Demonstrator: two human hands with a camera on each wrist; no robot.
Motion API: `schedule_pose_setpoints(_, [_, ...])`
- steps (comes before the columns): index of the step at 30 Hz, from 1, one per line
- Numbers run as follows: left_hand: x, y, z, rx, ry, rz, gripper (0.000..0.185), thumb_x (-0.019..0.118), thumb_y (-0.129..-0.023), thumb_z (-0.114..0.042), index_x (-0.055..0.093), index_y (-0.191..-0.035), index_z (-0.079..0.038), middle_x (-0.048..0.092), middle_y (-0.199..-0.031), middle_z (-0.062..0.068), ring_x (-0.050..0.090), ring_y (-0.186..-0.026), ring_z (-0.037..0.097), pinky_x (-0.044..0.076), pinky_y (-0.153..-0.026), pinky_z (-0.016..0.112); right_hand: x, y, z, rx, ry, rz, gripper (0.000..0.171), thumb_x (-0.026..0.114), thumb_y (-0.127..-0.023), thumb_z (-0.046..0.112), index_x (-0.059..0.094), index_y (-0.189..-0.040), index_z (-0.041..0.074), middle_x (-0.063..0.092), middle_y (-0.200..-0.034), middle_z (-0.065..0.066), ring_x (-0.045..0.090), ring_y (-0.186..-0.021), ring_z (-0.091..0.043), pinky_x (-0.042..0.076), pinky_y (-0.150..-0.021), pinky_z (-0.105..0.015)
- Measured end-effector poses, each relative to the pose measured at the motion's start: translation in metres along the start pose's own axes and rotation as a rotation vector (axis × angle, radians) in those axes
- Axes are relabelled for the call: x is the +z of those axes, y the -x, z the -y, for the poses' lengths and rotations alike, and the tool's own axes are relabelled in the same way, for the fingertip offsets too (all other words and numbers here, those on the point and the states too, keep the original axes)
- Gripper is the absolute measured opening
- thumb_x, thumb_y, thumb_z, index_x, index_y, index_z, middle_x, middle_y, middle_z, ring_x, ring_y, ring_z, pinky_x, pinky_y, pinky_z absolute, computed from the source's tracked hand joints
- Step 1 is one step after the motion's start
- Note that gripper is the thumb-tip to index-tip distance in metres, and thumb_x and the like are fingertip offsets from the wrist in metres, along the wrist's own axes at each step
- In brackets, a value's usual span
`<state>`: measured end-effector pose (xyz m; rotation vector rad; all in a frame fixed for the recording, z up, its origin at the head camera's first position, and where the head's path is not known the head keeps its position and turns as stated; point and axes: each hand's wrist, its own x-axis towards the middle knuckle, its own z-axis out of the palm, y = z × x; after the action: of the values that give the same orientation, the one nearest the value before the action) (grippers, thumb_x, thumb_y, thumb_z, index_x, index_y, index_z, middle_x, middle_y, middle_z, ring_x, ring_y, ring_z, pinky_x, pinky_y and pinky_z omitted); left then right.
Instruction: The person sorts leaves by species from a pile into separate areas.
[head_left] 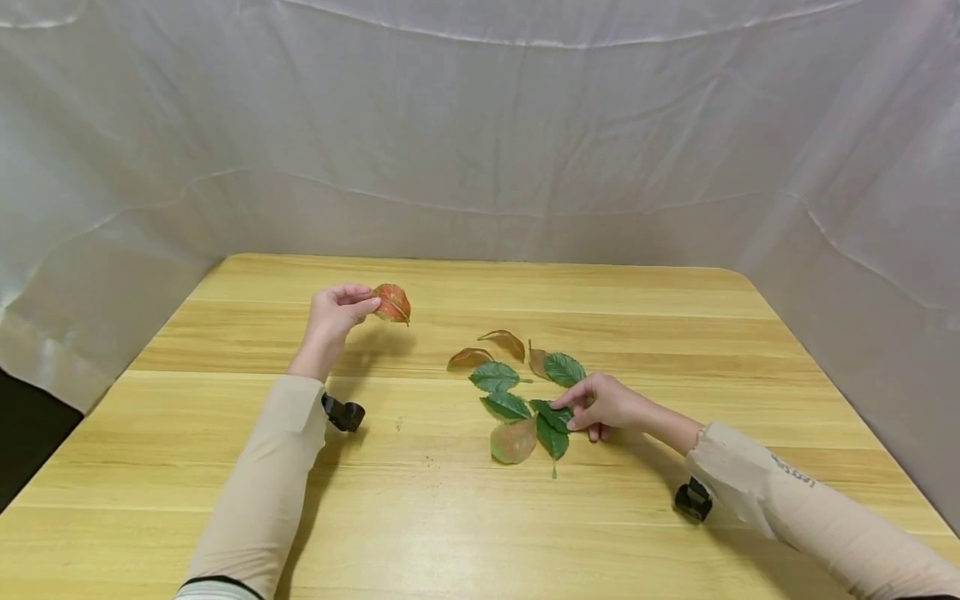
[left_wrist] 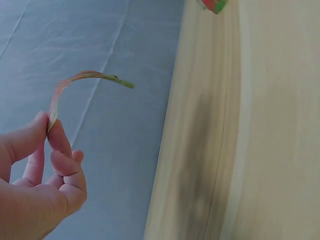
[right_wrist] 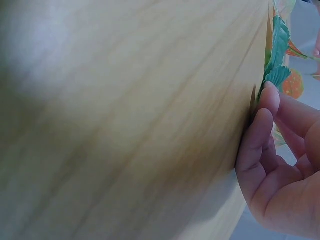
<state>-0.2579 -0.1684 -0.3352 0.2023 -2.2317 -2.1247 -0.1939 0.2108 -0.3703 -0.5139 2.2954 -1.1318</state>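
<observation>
My left hand (head_left: 336,321) pinches a curved reddish leaf (head_left: 393,302) by its edge, held above the left side of the table. Seen edge-on in the left wrist view, the red leaf (left_wrist: 82,75) arches up from between thumb and forefinger. Low at the table, my right hand (head_left: 609,404) pinches a green serrated leaf (head_left: 551,412) between thumb and fingers. That leaf overlaps another green leaf (head_left: 552,438) with its stem toward me. In the right wrist view, the fingertips close at the edge of a green leaf (right_wrist: 277,75).
More green leaves (head_left: 493,377) lie left of the right hand, with a brownish round leaf (head_left: 513,442) in front. Curled brown-red leaves (head_left: 504,342) sit behind them. The wooden table (head_left: 420,533) is bordered by pale hanging cloth (head_left: 480,133).
</observation>
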Motion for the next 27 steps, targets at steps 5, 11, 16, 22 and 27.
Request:
schedule_pose_setpoints(5, [-0.004,-0.001,-0.002,-0.061,0.141,0.019,0.003,0.059,-0.085,-0.002,0.06,-0.085,-0.004,0.057,-0.078,-0.002,0.051,-0.068,0.007,0.042,-0.061,0.018,0.0,0.0,0.0,0.004,-0.007,-0.002,0.033,0.066,-0.077,-0.003,0.061,-0.11,-0.005,0.052,-0.056,-0.006,0.05,-0.039,-0.013,0.043,-0.038,-0.029])
schedule_pose_setpoints(11, [-0.007,-0.002,-0.004,-0.087,0.233,0.068,0.007,0.057,-0.084,0.003,0.061,-0.084,-0.003,0.06,-0.08,0.002,0.058,-0.071,0.009,0.048,-0.071,0.022,0.0,0.0,-0.001,0.005,-0.01,0.0,0.034,0.065,-0.077,-0.003,0.061,-0.11,-0.005,0.052,-0.057,-0.006,0.05,-0.04,-0.013,0.043,-0.038,-0.029])
schedule_pose_setpoints(16, [-0.006,-0.005,-0.005,-0.082,0.231,0.105,0.02,0.058,-0.08,0.011,0.053,-0.098,0.003,0.054,-0.091,0.009,0.06,-0.072,0.012,0.049,-0.073,0.024,-0.001,-0.001,-0.001,0.004,-0.007,-0.002,0.033,0.065,-0.078,-0.003,0.061,-0.111,-0.005,0.052,-0.057,-0.006,0.05,-0.039,-0.013,0.044,-0.038,-0.03])
schedule_pose_setpoints(22, [-0.006,-0.01,-0.006,-0.036,0.115,0.075,0.023,0.059,-0.08,0.009,0.055,-0.102,0.004,0.056,-0.086,0.003,0.056,-0.072,0.009,0.047,-0.067,0.02,0.0,0.0,-0.001,0.008,-0.008,-0.005,0.033,0.065,-0.077,-0.003,0.061,-0.11,-0.005,0.052,-0.057,-0.007,0.05,-0.039,-0.013,0.044,-0.039,-0.03])
schedule_pose_setpoints(27, [-0.01,-0.016,-0.006,-0.008,-0.05,0.078,0.03,0.056,-0.085,0.001,0.054,-0.114,0.007,0.059,-0.08,-0.008,0.052,-0.074,0.006,0.04,-0.06,0.019,0.0,0.001,-0.001,0.01,-0.003,-0.005,0.033,0.065,-0.078,-0.003,0.061,-0.11,-0.005,0.052,-0.057,-0.006,0.05,-0.04,-0.013,0.044,-0.039,-0.029])
